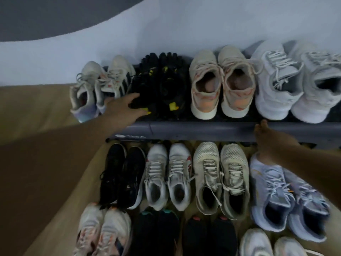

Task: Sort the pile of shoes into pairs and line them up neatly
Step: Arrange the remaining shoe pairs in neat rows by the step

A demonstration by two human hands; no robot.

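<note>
Fingers point(133, 98) on black shoe point(147, 80), toe toward wall point(166, 24)

**Packed rows, open floor on the left**

The shelf point(238, 118) is full. Four pairs point(221, 80) stand heel-out and touch side to side, toes close to the wall point(166, 30), with no gap between them. The front rail point(203, 129) runs between this row and the shoes below. The floor rows point(166, 174) are packed just as tight. Bare floor point(36, 108) lies open left of everything, and there is room above the shoes.
</note>
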